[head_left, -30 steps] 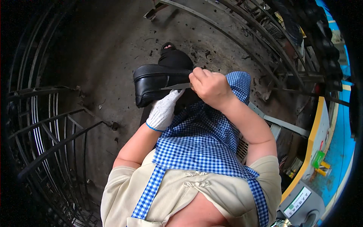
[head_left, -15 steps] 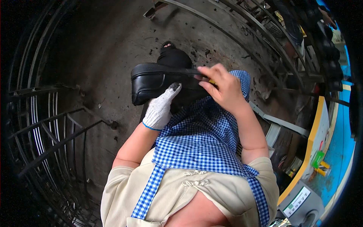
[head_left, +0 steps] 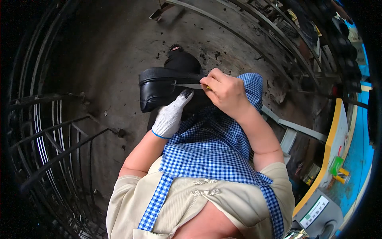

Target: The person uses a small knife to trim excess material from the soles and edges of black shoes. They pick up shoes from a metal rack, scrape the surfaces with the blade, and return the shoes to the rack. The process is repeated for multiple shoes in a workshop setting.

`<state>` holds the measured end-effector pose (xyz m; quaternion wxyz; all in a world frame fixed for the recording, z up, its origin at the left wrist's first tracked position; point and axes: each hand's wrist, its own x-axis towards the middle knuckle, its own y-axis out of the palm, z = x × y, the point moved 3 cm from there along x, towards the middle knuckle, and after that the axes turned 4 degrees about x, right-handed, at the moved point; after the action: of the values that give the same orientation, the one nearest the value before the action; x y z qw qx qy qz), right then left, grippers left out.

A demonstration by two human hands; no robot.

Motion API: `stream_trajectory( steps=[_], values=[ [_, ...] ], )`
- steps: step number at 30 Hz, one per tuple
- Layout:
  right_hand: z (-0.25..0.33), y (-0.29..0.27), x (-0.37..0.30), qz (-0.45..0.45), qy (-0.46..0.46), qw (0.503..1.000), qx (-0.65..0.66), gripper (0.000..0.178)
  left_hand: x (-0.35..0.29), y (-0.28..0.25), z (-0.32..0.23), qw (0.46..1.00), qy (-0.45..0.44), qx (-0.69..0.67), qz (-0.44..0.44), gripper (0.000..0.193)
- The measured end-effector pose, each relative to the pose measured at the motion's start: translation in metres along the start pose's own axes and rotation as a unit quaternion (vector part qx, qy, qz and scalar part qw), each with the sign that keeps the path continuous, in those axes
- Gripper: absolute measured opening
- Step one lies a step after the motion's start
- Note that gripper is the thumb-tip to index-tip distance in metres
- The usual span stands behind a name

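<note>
A black leather shoe [head_left: 151, 95] lies on its side above my lap, its thick sole on the far edge. My left hand [head_left: 167, 119], in a white knitted glove with a dark-stained thumb tip, grips the shoe from the near side; its other fingers are hidden beneath. Bare, my right hand [head_left: 226, 91] is closed around a thin knife, with a bit of yellow showing at its fingers. The knife's narrow blade [head_left: 188, 85] points left along the side of the shoe, just below the sole edge. The shoe's right end is hidden behind my right hand.
A blue checked apron [head_left: 207, 159] covers my lap. Dark metal racks [head_left: 59, 153] stand at the left, with more metal rails [head_left: 238, 30] at the far right. A blue-topped bench [head_left: 354, 147] with a yellow edge holds a green object [head_left: 336, 164] and a yellow can [head_left: 342, 175].
My right hand has shifted a little left and its fingers have closed in more. The knife blade now shows clearly against the shoe's side. The shoe and left hand have moved slightly right.
</note>
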<state>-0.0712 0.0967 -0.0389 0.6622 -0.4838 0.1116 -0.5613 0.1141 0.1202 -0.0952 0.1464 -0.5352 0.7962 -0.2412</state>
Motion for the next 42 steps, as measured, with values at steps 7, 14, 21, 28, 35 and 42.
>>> stream_trajectory(
  steps=[7, 14, 21, 28, 35, 42],
  values=[
    [0.001, 0.005, 0.008, 0.053, -0.009, 0.998, -0.037, 0.019, -0.004, 0.006, 0.01, 0.971, -0.12, -0.202, 0.034, 0.054],
    [-0.01, 0.012, 0.009, 0.066, 0.005, 0.997, -0.043, 0.023, -0.006, 0.007, 0.014, 0.975, -0.112, -0.188, 0.045, 0.063],
    [-0.028, -0.003, -0.004, -0.027, 0.102, 0.994, 0.002, 0.019, -0.001, 0.002, -0.005, 0.933, -0.187, -0.307, -0.004, 0.04],
    [-0.001, -0.013, -0.02, 0.04, 0.076, 0.996, 0.003, 0.03, -0.001, -0.006, 0.0, 0.977, -0.085, -0.188, 0.057, 0.068],
    [0.0, -0.028, -0.047, 0.043, 0.084, 0.99, -0.109, 0.037, -0.003, -0.007, 0.004, 0.991, 0.052, 0.118, 0.033, 0.066],
    [0.006, -0.016, -0.04, 0.001, 0.071, 0.989, -0.129, 0.037, 0.003, -0.005, -0.002, 0.962, -0.094, -0.255, 0.016, 0.061]
  ],
)
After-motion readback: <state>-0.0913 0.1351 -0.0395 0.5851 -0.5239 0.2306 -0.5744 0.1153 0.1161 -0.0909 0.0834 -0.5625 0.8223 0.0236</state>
